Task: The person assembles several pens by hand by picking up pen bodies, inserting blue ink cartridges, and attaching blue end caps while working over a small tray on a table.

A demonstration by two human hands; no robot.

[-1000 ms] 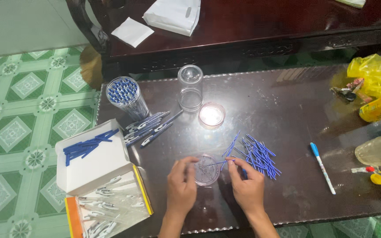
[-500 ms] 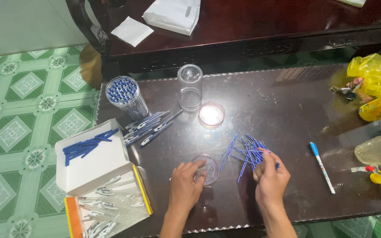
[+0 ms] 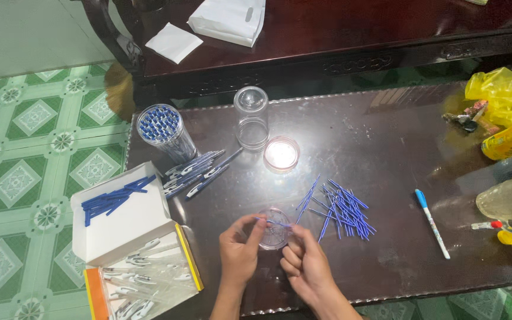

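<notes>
- Nearest the camera, the left hand [image 3: 239,249] and right hand [image 3: 307,266] meet over a small clear cup [image 3: 275,228] on the dark tabletop [image 3: 386,142]; the fingers [image 3: 250,224] of the left hand are pinched on one end of a thin blue refill [image 3: 275,223] lying across the cup's mouth, while the right hand's fingers are curled just beside the cup, and whether they grip anything cannot be told.
- Judged from this, the step goes best with the refill held level, one hand steadying the cup's rim and the tip guided straight, since the cup is light and could tip.
- At 3 o'clock from the cup, near it, a loose pile of blue refills [image 3: 342,207] fans across the tabletop; pulling one at a time would keep them from rolling.
- At 9 o'clock, an open white box [image 3: 122,228] holds more refills and clear pen parts.
- Farther off, at 12 o'clock, a small round lid [image 3: 281,154] and an empty clear jar [image 3: 251,117]; at 10 o'clock, pen barrels [image 3: 200,172] beside a jar packed with pens [image 3: 164,131].
- Well apart, at 3 o'clock, lies a marker [image 3: 432,222].
</notes>
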